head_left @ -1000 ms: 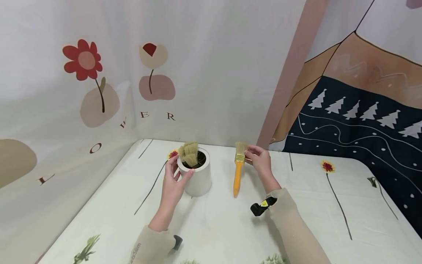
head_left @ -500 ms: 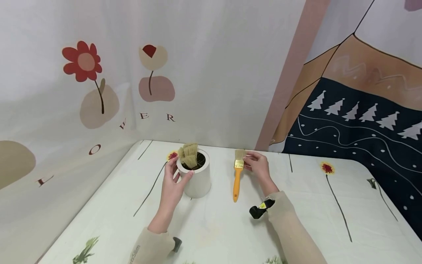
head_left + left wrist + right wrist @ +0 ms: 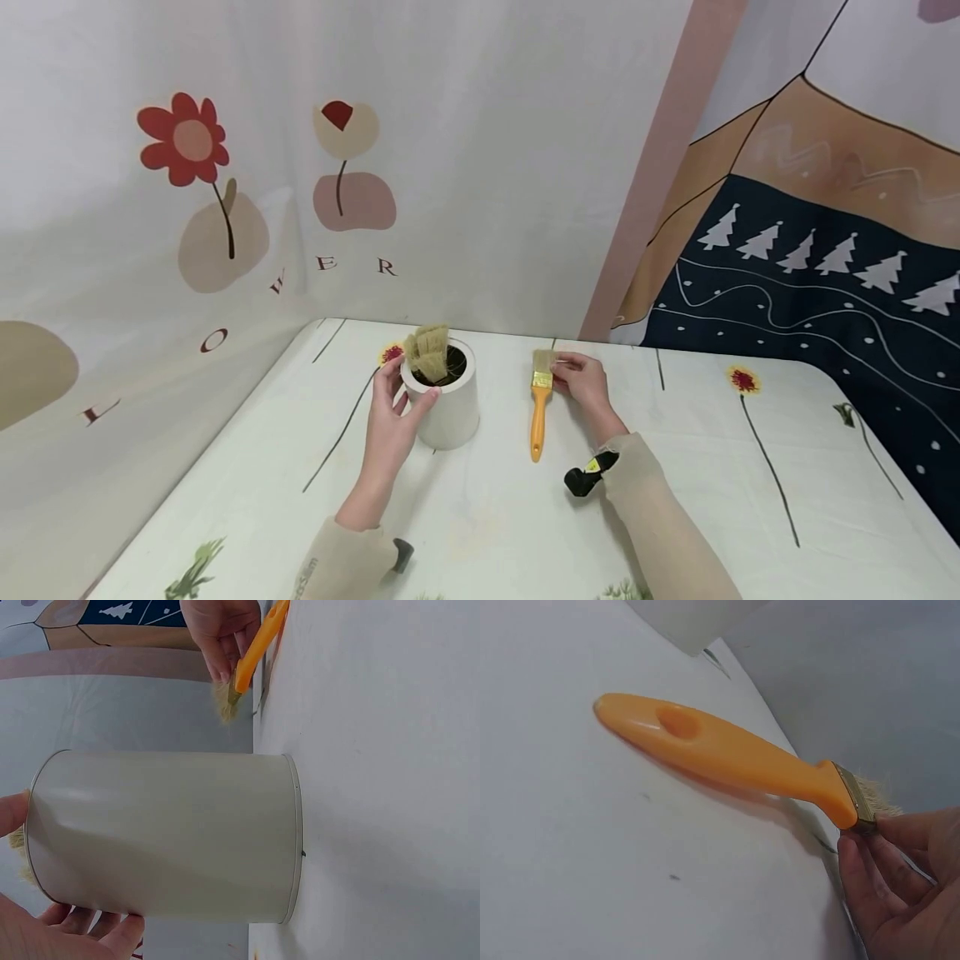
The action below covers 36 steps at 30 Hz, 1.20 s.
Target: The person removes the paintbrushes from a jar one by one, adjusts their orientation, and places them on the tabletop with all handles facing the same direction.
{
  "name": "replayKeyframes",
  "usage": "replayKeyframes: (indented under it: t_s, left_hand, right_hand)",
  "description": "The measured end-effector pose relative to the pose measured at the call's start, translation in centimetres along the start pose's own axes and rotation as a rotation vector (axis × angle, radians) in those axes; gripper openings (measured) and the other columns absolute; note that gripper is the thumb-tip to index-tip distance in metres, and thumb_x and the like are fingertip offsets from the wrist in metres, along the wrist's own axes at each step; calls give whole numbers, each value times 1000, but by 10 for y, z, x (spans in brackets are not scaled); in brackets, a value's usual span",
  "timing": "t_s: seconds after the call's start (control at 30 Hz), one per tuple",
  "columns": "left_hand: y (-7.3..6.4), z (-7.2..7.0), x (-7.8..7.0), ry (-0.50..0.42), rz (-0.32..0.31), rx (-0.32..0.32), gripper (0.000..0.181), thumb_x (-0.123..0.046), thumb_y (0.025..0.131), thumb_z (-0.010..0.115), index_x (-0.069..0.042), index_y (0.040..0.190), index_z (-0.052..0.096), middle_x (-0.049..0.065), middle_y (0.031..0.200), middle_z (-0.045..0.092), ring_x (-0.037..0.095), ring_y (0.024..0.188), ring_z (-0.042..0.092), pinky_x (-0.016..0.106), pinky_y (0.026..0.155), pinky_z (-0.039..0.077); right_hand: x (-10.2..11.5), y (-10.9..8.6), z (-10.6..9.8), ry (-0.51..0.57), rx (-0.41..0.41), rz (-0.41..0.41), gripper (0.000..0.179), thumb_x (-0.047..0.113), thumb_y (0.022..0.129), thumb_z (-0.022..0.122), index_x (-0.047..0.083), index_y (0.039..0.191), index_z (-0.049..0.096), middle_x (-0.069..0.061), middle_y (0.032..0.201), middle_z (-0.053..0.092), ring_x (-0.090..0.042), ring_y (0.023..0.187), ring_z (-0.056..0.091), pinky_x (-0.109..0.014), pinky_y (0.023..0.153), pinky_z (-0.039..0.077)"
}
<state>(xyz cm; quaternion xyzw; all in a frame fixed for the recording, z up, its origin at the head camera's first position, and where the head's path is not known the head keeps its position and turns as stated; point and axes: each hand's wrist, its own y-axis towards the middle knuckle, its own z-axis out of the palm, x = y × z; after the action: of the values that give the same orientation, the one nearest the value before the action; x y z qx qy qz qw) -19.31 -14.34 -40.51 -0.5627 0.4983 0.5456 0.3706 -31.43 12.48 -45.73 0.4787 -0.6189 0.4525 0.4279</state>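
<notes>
My left hand holds a white cylindrical pot near its rim, thumb in front and fingers round the left side. Bristle heads of paintbrushes stick up from inside it; their handles are hidden in the pot. To the right, my right hand pinches another paintbrush at its metal band and bristles. Its orange handle points back toward me, close over the table in the right wrist view. The pot stands upright on the table, its base edge visible in the left wrist view.
A white cloth with printed flowers covers the table. Behind it hangs a pale printed curtain, with a dark blue tree-patterned part at the right. Black wrist devices sit at the sleeves.
My right hand has brought the paintbrush slightly down and toward me, and its handle now lies lower. The left hand and the pot have stayed in place.
</notes>
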Motion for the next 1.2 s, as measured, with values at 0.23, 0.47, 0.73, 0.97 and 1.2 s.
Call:
replayKeyframes:
  t_s: [0.23,0.47,0.73,0.97,1.2]
  left_hand:
    - [0,0,1,0,3,-1,74,-17,92,72,-9,152,29,13,160,32,31,151,28,51,125,26]
    - [0,0,1,1,-2,3,75,-17,92,72,-8,152,28,14,161,31,31,152,27,51,125,25]
    - [1,0,0,-3,-3,2,74,-17,92,72,-9,152,29,13,161,31,30,152,27,50,125,26]
    - [1,0,-1,-1,-8,0,74,-17,92,72,-10,151,30,13,159,33,29,151,28,50,125,26]
    - [2,0,0,-10,-5,-2,74,-16,92,72,-9,152,29,13,160,32,29,152,28,49,125,26]
  right_hand:
    - [-5,1,2,11,-2,7,33,7,97,63,2,129,64,-22,121,66,-10,87,67,-17,72,60]
    - [-8,0,3,8,-15,-20,31,4,95,65,-2,126,65,-22,115,67,-11,86,67,-20,73,61]
    - [-6,-2,5,-12,-23,-41,32,3,94,65,0,126,65,-22,114,69,-10,84,68,-20,75,61]
    - [4,-6,5,-27,-6,16,40,7,96,61,3,136,57,-20,126,62,-24,107,64,-32,92,59]
    - [17,-11,2,-63,17,6,43,11,96,58,7,138,54,-16,135,58,-29,120,60,-39,103,55]
